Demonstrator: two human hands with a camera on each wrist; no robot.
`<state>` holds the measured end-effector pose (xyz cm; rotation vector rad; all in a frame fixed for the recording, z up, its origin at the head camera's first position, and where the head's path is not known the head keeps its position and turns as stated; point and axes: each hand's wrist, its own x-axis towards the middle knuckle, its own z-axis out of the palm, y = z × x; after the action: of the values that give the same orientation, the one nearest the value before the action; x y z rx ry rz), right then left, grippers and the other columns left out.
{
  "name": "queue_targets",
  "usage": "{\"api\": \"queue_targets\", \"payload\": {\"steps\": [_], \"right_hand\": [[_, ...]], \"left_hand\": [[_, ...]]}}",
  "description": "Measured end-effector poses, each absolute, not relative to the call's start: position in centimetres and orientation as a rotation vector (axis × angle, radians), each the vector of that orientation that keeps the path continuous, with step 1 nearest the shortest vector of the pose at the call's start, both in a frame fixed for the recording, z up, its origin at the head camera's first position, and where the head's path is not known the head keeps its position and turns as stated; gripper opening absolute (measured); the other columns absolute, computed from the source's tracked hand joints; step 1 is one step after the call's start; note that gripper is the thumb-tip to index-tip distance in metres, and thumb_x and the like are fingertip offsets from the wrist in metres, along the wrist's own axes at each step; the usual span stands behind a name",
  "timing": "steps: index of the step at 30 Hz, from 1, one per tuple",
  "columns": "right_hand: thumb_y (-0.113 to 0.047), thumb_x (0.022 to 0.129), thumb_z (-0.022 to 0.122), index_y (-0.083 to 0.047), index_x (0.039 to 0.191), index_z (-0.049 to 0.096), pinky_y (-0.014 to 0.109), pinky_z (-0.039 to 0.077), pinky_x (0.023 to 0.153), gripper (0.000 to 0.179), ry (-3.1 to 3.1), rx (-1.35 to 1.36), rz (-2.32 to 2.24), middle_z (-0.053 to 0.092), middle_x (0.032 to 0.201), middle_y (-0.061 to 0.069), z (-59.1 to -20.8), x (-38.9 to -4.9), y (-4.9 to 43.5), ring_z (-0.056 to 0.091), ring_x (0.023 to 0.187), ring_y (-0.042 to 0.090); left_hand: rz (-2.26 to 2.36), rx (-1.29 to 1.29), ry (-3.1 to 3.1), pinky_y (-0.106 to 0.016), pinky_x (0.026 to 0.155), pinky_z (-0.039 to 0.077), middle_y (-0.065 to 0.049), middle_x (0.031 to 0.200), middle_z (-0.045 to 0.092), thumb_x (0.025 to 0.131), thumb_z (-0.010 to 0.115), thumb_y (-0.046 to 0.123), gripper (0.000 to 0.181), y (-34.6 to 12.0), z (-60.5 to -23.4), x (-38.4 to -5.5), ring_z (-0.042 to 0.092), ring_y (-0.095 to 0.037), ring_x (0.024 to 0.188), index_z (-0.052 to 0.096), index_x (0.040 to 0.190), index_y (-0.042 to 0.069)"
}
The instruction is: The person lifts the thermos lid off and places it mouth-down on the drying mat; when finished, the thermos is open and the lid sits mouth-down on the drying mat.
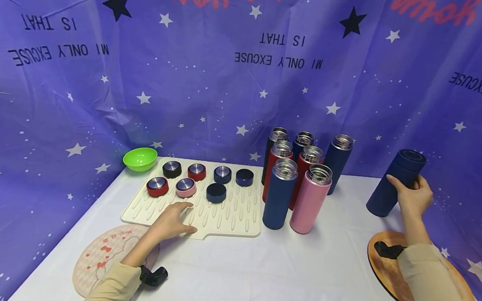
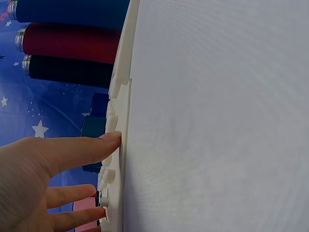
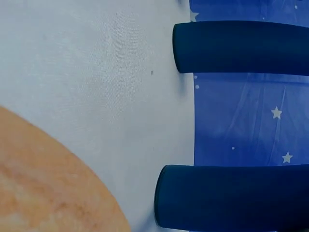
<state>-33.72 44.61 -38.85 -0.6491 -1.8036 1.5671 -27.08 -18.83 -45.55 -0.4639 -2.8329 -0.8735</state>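
My right hand (image 1: 416,198) grips a dark blue thermos bottle (image 1: 386,192) with its lid on, at the right side of the table. In the right wrist view the lower part of this thermos (image 3: 231,198) shows, while the hand is out of frame. My left hand (image 1: 171,221) is over the front edge of a white ribbed tray (image 1: 235,221), thumb and fingers spread and nothing between them. Nearest to it on the tray are a pink lid (image 1: 185,187) and a blue lid (image 1: 216,193). In the left wrist view the thumb (image 2: 108,141) overlaps the tray's edge.
Several lidless bottles stand grouped mid-table, with a blue one (image 1: 280,196) and a pink one (image 1: 310,201) in front. More lids, such as a red one (image 1: 157,187), sit on the tray. A green bowl (image 1: 140,158) and two round mats (image 1: 91,271) are also there.
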Motion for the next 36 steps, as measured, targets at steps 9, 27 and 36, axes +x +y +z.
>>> {"api": "queue_targets", "payload": {"steps": [9,27,36], "right_hand": [[-0.027,0.071,0.087,-0.025,0.142,0.048,0.026,0.037,0.106,0.081,-1.800,-0.644,1.540,0.049,0.141,-0.002,-38.7,-32.8,44.0,0.049,0.125,0.007],[-0.022,0.069,0.088,-0.022,0.129,0.063,0.005,0.046,0.069,0.065,-1.934,-0.295,1.202,0.068,0.113,-0.003,-35.7,-28.1,40.8,0.059,0.078,-0.010],[-0.020,0.067,0.090,-0.022,0.127,0.065,0.007,0.048,0.073,0.065,-1.966,-0.274,1.185,0.069,0.113,-0.005,-33.3,-24.7,38.4,0.060,0.079,-0.011]], "left_hand": [[-0.870,-0.465,-2.830,-0.055,0.102,0.038,-0.025,0.123,0.058,0.066,0.088,0.022,0.071,-18.9,-45.7,-27.2,0.049,-0.046,0.117,0.057,0.124,-0.006],[-0.858,-0.453,-2.843,-0.055,0.101,0.039,-0.025,0.123,0.058,0.066,0.088,0.023,0.072,-18.8,-45.7,-27.2,0.050,-0.046,0.117,0.057,0.124,-0.005],[-0.862,-0.451,-2.843,-0.055,0.101,0.038,-0.025,0.124,0.058,0.067,0.088,0.023,0.072,-18.8,-45.5,-27.0,0.049,-0.046,0.118,0.057,0.124,-0.006]]}}
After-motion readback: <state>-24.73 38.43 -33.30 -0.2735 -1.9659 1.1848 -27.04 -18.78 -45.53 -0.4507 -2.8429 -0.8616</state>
